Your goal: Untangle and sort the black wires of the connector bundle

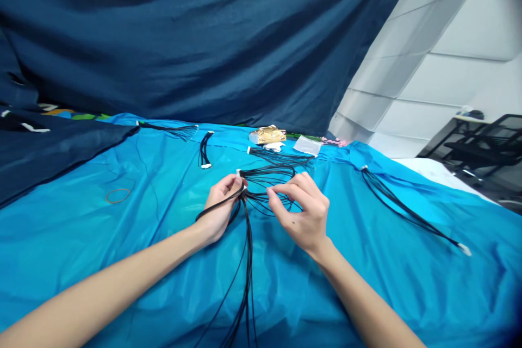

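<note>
Navy cloth point(196, 49) hangs behind glossy blue plastic sheeting point(101, 261). Pinched by the left hand point(220, 206), long black wires point(248, 239) trail lengthwise wearerward from its fingers; right hand point(305, 209) nearly closed, hold unclear.

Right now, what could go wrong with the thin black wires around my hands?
The thin black wires loop and cross between your left hand and right hand, so they might tangle. The hanging black strands could snag. The small white rectangular connector at your left hand might slip.

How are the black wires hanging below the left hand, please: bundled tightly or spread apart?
Spread apart: below the left hand, the black wires separate into strands, blue sheet visible between them.
</note>
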Demonstrator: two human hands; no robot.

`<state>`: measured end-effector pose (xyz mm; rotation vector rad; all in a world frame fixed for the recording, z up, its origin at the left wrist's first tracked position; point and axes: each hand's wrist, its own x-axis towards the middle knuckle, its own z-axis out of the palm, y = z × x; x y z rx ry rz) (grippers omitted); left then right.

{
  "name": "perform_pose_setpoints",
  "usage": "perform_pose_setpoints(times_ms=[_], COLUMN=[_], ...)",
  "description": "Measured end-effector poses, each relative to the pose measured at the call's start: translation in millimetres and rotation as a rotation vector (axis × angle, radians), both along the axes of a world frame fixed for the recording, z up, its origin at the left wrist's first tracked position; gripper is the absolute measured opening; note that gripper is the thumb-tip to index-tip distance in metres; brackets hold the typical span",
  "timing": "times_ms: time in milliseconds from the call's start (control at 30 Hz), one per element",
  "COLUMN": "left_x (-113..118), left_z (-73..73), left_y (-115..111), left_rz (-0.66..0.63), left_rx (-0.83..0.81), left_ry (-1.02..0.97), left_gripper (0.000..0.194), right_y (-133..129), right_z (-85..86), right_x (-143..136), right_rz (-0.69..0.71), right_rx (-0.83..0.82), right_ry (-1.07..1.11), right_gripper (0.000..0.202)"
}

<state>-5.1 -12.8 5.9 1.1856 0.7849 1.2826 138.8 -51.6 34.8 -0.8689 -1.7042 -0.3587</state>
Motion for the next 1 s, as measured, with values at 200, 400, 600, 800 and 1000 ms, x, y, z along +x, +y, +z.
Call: perform_pose_setpoints(times_ms=[200, 400, 600, 800, 1000], left_x=[0.3, 0.8, -0.2, -0.9, -0.8], left_z=[-0.9, -4.0, -2.6, -0.1, 0.3], left_y=[0.9, 2.4, 3.0, 1.5, 1.2], left_rz=[0.011, 0.049, 0.113, 0.143, 0.147], left_rx=[0.010, 0.050, 0.127, 0.154, 0.175], left_ry=[-0.015, -0.001, 0.069, 0.097, 0.096], left_gripper=[0.028, 0.030, 0.030, 0.031, 0.031], right_y=[-0.2, -0.6, -2.3, -5.4, -5.7], right_z=[-0.2, -0.2, 2.0, 1.4, 1.7], right_x=[0.0, -0.4, -1.6, -2.6, -3.7], right_rz=[0.000, 0.004, 0.018, 0.018, 0.024], right_rx=[-0.022, -0.058, -0.133, -0.203, -0.186], right_ry=[0.011, 0.042, 0.078, 0.156, 0.165], right_gripper=[0.010, 0.011, 0.014, 0.016, 0.016])
